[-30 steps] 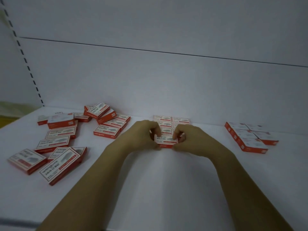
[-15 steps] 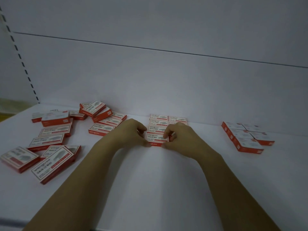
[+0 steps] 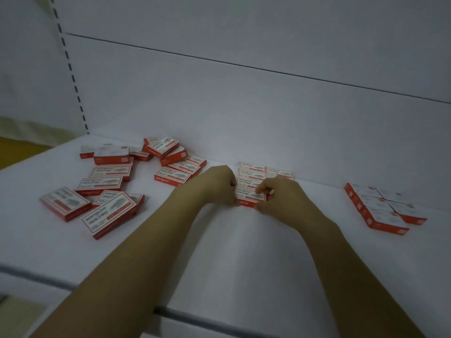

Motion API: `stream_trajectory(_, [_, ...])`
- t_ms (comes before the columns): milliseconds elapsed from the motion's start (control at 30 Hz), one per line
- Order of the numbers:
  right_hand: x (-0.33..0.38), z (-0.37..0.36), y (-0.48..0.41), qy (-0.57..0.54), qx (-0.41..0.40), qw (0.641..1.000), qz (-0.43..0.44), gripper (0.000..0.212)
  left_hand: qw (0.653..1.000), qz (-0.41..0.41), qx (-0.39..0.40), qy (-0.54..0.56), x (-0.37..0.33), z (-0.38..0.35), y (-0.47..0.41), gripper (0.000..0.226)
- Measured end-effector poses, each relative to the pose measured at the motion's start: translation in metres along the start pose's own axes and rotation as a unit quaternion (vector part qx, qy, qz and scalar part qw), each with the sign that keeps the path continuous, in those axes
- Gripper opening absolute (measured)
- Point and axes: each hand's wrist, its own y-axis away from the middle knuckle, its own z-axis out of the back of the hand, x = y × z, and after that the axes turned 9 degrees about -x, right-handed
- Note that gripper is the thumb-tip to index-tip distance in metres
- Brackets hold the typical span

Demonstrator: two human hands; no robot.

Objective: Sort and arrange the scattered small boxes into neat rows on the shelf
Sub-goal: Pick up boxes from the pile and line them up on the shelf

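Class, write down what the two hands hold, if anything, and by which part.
Both hold the front box of the middle group: the left hand pinches its left end, the right hand its right end.

The left hand (image 3: 217, 186) and right hand (image 3: 280, 196) cover both ends of the front box (image 3: 249, 195) they pinch; the right hand also hides part of the rows (image 3: 253, 168) behind it. Left of the left hand, scattered boxes (image 3: 109, 184) overlap. Their small print is unreadable.
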Motion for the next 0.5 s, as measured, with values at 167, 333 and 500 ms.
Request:
stream_trajectory(167, [0.015, 0.000, 0.007, 0.095, 0.006, 0.995, 0.001, 0.035, 0.997, -0.028, -0.032, -0.066, -0.013, 0.007, 0.015, 0.032])
stream_trajectory(333, [0.039, -0.004, 0.033, 0.177, -0.021, 0.984, 0.014, 0.049, 0.991, -0.061, -0.045, -0.108, 0.004, 0.020, 0.045, 0.045])
stream_trajectory(500, [0.096, -0.013, 0.052, 0.123, -0.007, 0.988, 0.089, 0.051, 0.984, -0.058, -0.083, -0.147, 0.050, 0.067, 0.083, 0.041])
